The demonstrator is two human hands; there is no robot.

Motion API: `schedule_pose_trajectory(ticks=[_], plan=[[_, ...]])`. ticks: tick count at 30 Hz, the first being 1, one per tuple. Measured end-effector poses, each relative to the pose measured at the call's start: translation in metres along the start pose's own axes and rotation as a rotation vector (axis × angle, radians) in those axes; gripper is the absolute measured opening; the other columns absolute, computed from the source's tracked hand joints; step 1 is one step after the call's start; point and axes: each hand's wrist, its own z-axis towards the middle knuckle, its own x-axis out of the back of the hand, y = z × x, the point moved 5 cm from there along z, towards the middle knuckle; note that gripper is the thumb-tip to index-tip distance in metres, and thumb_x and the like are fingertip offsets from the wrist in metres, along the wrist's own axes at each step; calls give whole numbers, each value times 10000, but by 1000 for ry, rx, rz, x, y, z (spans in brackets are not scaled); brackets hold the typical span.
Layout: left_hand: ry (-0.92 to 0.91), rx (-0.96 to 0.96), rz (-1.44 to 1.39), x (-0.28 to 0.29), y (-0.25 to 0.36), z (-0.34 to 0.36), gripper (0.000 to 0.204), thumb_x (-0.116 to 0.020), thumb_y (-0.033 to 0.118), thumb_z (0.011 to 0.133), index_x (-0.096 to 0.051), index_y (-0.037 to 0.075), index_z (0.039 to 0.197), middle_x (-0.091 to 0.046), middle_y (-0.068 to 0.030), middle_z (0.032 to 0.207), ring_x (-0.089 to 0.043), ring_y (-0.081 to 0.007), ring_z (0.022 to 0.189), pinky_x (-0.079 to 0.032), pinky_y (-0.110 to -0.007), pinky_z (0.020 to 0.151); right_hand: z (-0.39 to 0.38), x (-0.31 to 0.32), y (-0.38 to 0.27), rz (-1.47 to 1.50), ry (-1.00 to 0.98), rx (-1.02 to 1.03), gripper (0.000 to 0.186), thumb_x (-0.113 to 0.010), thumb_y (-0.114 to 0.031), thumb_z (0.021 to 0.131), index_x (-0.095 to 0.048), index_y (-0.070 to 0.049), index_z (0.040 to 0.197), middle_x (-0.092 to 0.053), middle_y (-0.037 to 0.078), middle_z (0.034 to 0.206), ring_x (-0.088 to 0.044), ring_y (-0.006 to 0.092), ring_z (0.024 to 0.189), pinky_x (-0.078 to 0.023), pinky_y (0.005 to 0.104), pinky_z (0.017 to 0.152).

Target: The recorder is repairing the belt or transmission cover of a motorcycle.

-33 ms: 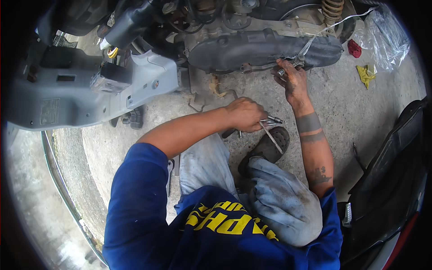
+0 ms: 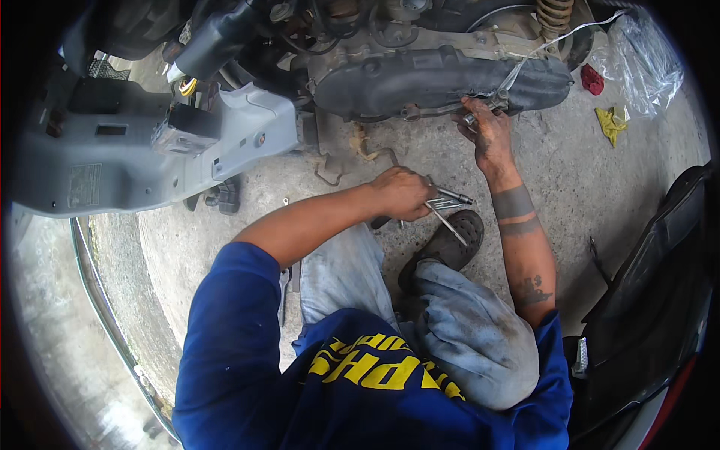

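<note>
Tools (image 2: 454, 195) jut rightward from the gripping left hand (image 2: 403, 193).

A scooter-repair workshop, by the look of it — exposed black transmission cover (image 2: 420, 81), rusty coil spring (image 2: 554, 19), metal hand tools (image 2: 448, 225) held over bare concrete floor (image 2: 566, 161).

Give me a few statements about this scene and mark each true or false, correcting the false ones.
1. The left hand holds several slim silver metal tools. True.
2. The right hand is lower in the picture than the left hand. False: the right hand is higher, by the long black casing.
3. A crumpled yellow rag lies on the grey concrete floor. True.
4. The rusty coil spring is at the lower left. False: the spring is at the upper right.
</note>
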Motion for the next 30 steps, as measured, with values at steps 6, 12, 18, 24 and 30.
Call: schedule_pose_trajectory(ticks=[6,12,18,24,30], plan=[[171,91,96,-25,7,-30,285,-635,332,769,-621,81,904,-633,-69,884,-636,-268,886,-483,-350,782,7,-2,5,-39,-55,60,276,-683,-282,859,-670,-64,1027,-651,30,956,-662,201,839,-460,311,731],[114,-659,92,18,81,20,159,-571,292,802,-567,177,692,-594,7,778,-613,-184,762,-478,-336,746,5,-1,3,-98,-32,18,296,-683,-306,869,-674,-63,1037,-648,26,949,-656,191,847,-453,294,727],[-76,-480,420,59,-33,40,204,-598,349,766,-612,150,724,-608,-16,733,-661,-217,735,-533,-359,707,11,-5,0,13,10,128,284,-684,-274,849,-673,-36,1003,-654,38,893,-663,189,748,-454,283,664],[244,-316,15,47,67,48,276,-602,367,799,-641,94,778,-630,-65,773,-662,-272,768,-534,-389,742,13,-6,5,-20,86,45,161,-652,-138,832,-652,4,908,-647,79,889,-638,193,738,-486,294,653],[863,748,-1718,5,-44,-12,373,-622,405,859,-618,45,957,-642,-78,821,-604,-181,701,-491,-373,632,13,-19,6,179,119,32,80,-600,-55,846,-613,14,884,-603,101,914,-599,224,750,-540,393,774]])
